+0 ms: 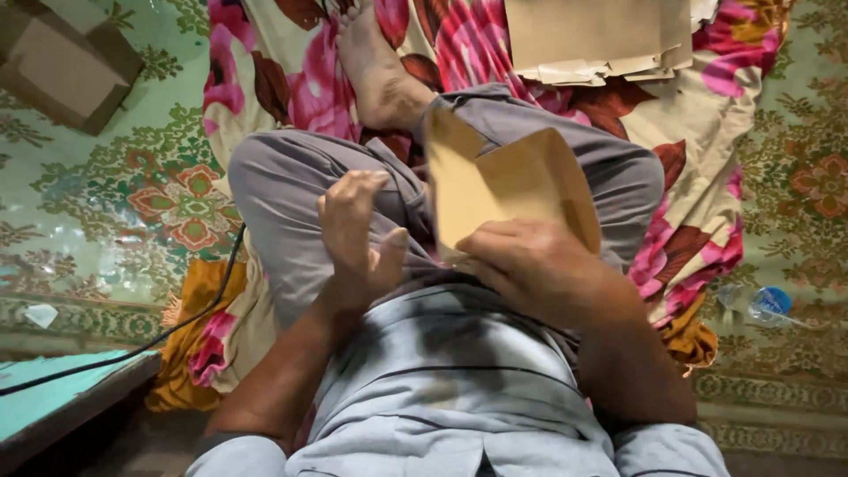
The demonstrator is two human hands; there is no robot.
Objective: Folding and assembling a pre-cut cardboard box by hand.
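I see the right hand gripping a half-folded brown paper envelope over the lap, centre frame. Left hand is open, empty, just left of it. Step, I judge: mid-fold. Next needs left hand pressing the crease. Stack of brown sheets lies far right on the floral cloth.

Green patterned floor covering under a floral sheet.
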